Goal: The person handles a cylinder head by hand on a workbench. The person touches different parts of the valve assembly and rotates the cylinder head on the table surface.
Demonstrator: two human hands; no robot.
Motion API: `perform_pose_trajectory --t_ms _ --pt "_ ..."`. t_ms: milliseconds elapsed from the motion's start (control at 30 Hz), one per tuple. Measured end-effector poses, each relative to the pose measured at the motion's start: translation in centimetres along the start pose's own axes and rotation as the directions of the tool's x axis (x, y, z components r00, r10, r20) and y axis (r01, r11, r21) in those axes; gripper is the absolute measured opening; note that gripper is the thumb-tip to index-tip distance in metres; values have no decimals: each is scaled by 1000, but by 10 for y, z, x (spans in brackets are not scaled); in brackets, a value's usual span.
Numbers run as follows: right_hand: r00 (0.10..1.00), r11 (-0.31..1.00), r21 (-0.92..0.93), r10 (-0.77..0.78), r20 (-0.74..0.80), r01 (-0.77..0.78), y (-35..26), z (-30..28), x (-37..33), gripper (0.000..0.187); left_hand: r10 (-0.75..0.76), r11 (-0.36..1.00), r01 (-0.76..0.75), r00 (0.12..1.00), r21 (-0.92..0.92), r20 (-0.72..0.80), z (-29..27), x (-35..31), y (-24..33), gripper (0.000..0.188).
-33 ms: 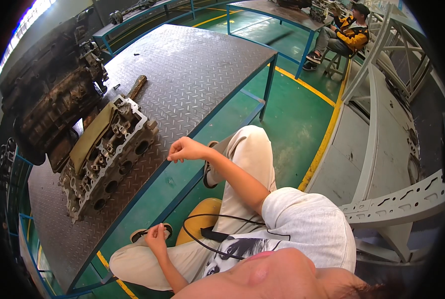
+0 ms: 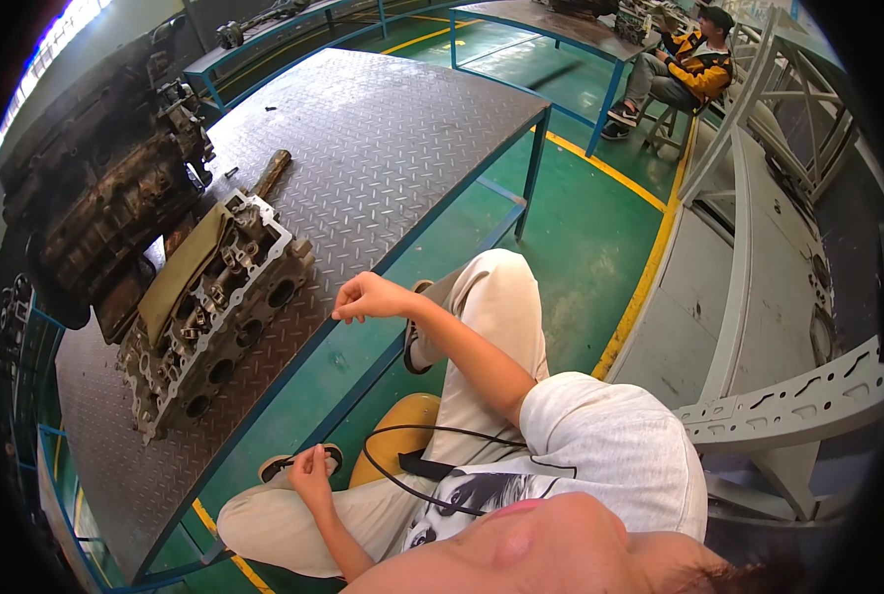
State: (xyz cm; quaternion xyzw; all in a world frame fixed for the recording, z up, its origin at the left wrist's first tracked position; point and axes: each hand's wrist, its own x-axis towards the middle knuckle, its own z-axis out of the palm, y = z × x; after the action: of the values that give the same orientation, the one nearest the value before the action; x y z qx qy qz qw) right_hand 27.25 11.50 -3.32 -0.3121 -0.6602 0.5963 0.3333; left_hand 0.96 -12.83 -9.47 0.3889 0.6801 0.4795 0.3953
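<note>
My right hand [image 2: 371, 297] is at the near edge of a diamond-plate metal table [image 2: 383, 129]. Its fingers are loosely curled together, with nothing visible in them. Lower down, my left hand [image 2: 311, 477] hovers over my bent leg, thumb and fingertips closed together, nothing showing between them. An engine cylinder head [image 2: 232, 342] lies tilted on the table, nearest to my right hand but apart from it. A tan cloth or flat pad [image 2: 187, 272] rests along it. Behind it stands a large dark engine block [image 2: 105, 188], stained brown.
A wooden-handled tool [image 2: 274, 173] lies beyond the cylinder head. A black cable [image 2: 402, 482] loops across my lap, over a yellow stool [image 2: 402, 436]. Grey metal framing [image 2: 788, 406] rises at right. Another person [image 2: 694, 69] sits at a far table [image 2: 561, 25].
</note>
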Motion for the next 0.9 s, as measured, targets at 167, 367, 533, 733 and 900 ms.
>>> perform_pose_trajectory --t_ms 167,367,533,733,900 --pt "1000 1000 -7 14 -2 -14 1 -1 0 18 6 995 -10 999 -97 -34 2 -4 -1 17" --pt "1000 1000 -6 16 11 -16 1 -1 -2 18 -7 998 4 998 -55 -57 2 -8 -6 16" --pt "1000 999 -14 29 3 -29 -2 -3 -4 17 -9 995 3 998 -98 -68 3 -11 -13 15" --pt "999 999 -35 31 23 -30 1 -5 -3 17 -9 995 2 998 -104 -69 5 -15 -14 14" --pt "998 998 -45 38 43 -36 1 -3 -3 17 7 995 -14 997 -96 -74 6 -18 -16 15"
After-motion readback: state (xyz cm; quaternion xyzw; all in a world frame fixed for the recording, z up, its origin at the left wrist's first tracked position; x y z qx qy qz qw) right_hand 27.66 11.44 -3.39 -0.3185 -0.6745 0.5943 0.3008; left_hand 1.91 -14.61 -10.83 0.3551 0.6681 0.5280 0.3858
